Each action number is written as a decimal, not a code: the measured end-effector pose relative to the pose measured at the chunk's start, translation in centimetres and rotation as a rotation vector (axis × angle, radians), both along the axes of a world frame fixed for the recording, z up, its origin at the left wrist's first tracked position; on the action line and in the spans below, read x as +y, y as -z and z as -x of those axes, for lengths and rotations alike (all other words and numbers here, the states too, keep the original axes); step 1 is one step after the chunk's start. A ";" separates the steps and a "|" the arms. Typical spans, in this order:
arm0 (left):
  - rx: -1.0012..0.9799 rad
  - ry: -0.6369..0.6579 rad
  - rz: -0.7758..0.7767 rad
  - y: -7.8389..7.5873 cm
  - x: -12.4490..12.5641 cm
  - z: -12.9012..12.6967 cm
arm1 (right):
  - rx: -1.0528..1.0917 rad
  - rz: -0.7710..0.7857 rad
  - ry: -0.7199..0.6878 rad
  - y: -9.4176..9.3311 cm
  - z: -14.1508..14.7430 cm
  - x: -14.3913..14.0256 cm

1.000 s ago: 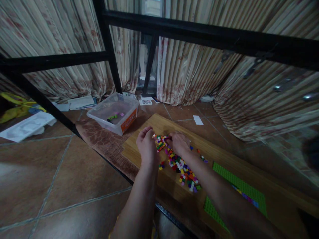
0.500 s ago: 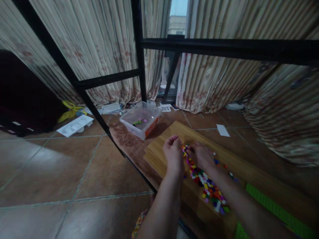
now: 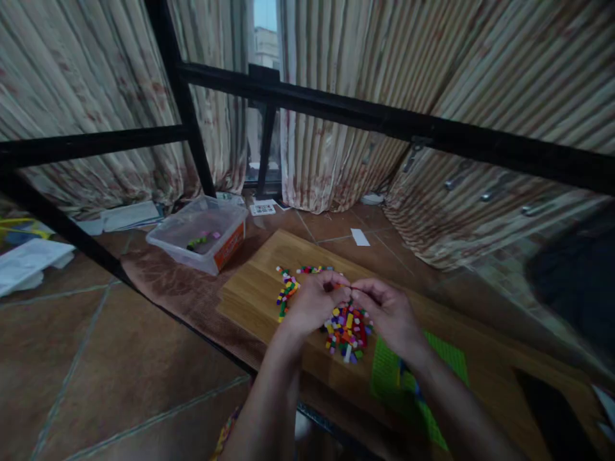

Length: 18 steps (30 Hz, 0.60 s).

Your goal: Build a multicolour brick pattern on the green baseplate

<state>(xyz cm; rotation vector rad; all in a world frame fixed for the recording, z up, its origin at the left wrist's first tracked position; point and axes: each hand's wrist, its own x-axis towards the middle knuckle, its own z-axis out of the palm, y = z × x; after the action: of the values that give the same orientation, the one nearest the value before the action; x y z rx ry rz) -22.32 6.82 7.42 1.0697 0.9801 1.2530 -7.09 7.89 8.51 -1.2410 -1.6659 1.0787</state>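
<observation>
Listing first what writing we find: an orange label point(image 3: 225, 245) on the clear plastic tub point(image 3: 199, 234) at ten o'clock from the hands, its print too blurred for us to read, and a small printed card point(image 3: 262, 209) on the floor beyond it, also illegible.

Our left hand point(image 3: 312, 303) and right hand point(image 3: 387, 312) meet fingertip to fingertip above the pile of small coloured bricks point(image 3: 346, 328). Both are pinched on something tiny and orange-red between them; we cannot tell whether it is one piece or two.

A looser scatter of bricks point(image 3: 287, 289) lies at nine o'clock from the left hand. The green baseplate point(image 3: 384, 371) sits at five o'clock, partly covered by the right forearm.

All rest on a wooden board point(image 3: 250, 294) over a brown mat point(image 3: 177, 285) on terracotta floor tiles point(image 3: 96, 358). Striped curtains point(image 3: 336, 141) hang behind a black metal frame point(image 3: 336, 109).
</observation>
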 end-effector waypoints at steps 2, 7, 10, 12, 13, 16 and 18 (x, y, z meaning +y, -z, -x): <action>-0.022 0.076 0.033 -0.4 -0.3 -1.0 | 0.103 0.079 0.051 0.0 -1.0 -0.7; -0.025 0.202 0.111 -0.7 -0.6 -3.3 | 0.385 0.303 0.096 0.0 -2.7 -2.7; -0.044 0.244 0.110 -0.5 -0.4 -3.9 | 0.573 0.370 0.135 0.4 -3.1 -3.4; -0.079 0.258 0.104 -0.4 -0.3 -4.2 | 0.700 0.407 0.151 1.0 -3.3 -3.5; -0.086 0.257 0.100 -0.4 -0.2 -4.3 | 0.764 0.438 0.160 1.4 -3.4 -3.4; -0.033 0.238 0.097 -0.5 -0.1 -4.8 | 0.905 0.547 0.175 2.4 -3.8 -3.3; 0.026 0.219 0.107 -0.5 0.0 -5.3 | 0.934 0.588 0.168 2.7 -4.0 -3.4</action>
<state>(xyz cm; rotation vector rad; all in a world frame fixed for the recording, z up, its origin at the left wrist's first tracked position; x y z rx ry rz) -17.02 6.79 7.92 1.0806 0.9130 0.9993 -3.11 4.48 5.81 -0.9285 -0.5422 1.7470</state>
